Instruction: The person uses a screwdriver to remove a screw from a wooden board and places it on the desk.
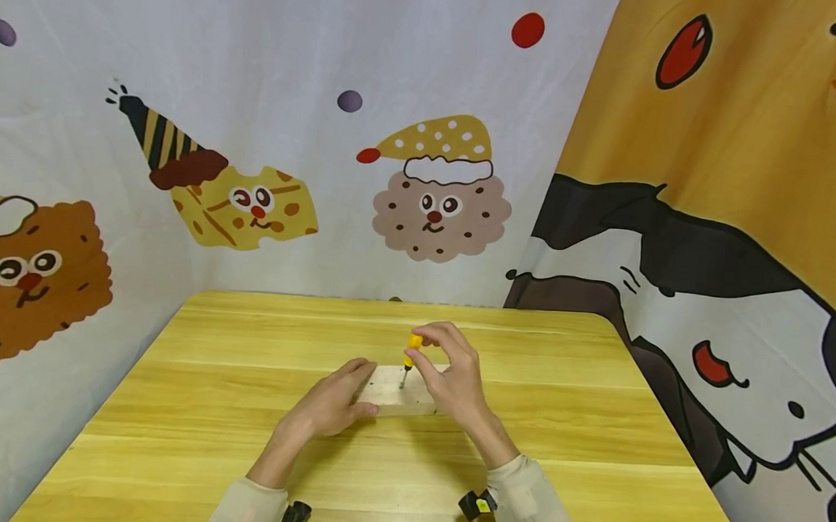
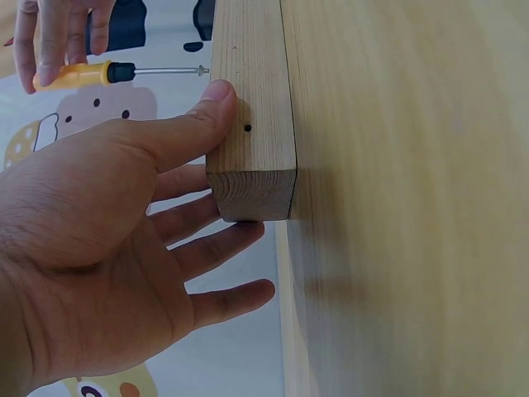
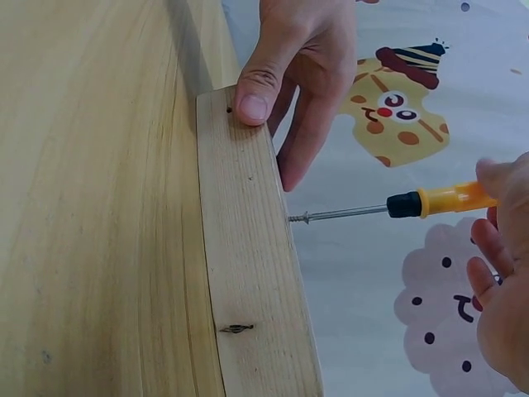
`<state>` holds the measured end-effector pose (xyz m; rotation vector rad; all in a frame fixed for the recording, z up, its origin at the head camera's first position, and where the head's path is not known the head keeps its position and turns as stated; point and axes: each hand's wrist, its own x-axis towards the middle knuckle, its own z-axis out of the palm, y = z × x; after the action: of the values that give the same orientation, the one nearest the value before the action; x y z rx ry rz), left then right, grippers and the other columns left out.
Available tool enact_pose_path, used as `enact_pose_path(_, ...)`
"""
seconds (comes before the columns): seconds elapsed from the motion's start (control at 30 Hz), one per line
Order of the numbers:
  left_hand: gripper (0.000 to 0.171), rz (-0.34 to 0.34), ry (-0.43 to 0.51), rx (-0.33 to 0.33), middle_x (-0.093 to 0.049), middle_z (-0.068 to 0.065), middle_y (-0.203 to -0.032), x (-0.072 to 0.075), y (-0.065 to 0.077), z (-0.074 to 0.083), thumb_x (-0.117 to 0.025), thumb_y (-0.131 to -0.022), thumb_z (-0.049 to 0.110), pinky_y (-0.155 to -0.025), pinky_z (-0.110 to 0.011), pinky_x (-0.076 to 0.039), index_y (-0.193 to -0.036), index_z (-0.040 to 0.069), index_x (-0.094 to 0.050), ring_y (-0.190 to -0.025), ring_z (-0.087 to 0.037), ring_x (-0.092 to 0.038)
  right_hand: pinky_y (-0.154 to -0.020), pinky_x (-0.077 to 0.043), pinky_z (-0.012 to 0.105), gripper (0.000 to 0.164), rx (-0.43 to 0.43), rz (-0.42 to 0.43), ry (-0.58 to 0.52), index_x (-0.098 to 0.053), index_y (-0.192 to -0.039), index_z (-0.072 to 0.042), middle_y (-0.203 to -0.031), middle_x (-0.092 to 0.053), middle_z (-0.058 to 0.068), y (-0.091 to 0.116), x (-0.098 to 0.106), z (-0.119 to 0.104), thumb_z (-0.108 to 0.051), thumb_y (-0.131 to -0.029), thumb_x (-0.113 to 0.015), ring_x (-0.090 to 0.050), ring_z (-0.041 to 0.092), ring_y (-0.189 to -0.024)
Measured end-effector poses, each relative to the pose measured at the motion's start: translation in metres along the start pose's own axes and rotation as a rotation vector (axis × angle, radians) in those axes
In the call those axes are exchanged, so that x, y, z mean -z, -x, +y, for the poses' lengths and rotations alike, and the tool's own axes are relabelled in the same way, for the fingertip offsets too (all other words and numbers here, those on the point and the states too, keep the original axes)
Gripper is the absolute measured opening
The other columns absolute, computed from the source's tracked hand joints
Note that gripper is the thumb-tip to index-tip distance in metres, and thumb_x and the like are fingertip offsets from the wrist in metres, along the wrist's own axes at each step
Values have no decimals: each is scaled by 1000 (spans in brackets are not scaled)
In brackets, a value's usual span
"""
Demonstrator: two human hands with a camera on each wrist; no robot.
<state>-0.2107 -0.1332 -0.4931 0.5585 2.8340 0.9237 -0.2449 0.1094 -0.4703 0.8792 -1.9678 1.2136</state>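
A pale wooden block (image 1: 388, 393) lies on the table. My left hand (image 1: 333, 398) grips its left end, the thumb on the near side and the fingers around the end and far side. My right hand (image 1: 458, 377) pinches the yellow handle of a screwdriver (image 1: 411, 354) with a black collar. The screwdriver stands almost upright over the block's top face. At its tip a small screw (image 3: 299, 219) meets the wood, its thread partly showing. In the left wrist view a dark hole marks the block's near side (image 2: 256, 99), close to my thumb.
The table (image 1: 238, 441) has a yellow wood-grain top, with its back edge against a white curtain (image 1: 273, 48) printed with cartoon figures. An orange, black and white printed cloth (image 1: 630, 146) hangs at the right. Small black cameras sit at both wrists.
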Motion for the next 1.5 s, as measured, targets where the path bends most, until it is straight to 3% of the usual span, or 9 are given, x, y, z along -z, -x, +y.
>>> enact_pose_path(0.23,76,-2,-2,3,-48,-29,-174,0,0,0,-82,-106,25,-128,-66,-48,-167,-6,-49,-156,-49,-55,-88,-69,43,32,-15,10,3,-80,-123,-6,-116,-80,12,1,-1,1,6,-95,-87,-77,26,-99)
enact_pose_path(0.57,76,1,1,5,-49,-27,-173,0,0,0,-83,-105,26,-127,-66,-49,-166,-5,-50,-156,-49,-56,-90,-67,32,34,-44,3,15,-81,-128,-5,-121,-85,10,2,-1,0,9,-98,-82,-78,29,-99)
enact_pose_path(0.93,76,-4,-3,4,-48,-27,-174,0,0,-1,-82,-106,26,-128,-66,-49,-167,-5,-49,-156,-49,-55,-90,-66,32,32,-15,20,9,-79,-121,-7,-113,-76,9,1,0,2,3,-93,-91,-73,26,-98)
enact_pose_path(1.5,77,-5,7,11,-47,-28,-175,0,0,0,-82,-106,27,-128,-67,-47,-168,-4,-49,-158,-50,-53,-92,-65,29,32,-51,-1,5,-81,-128,-6,-123,-83,11,1,0,1,6,-98,-83,-78,28,-101)
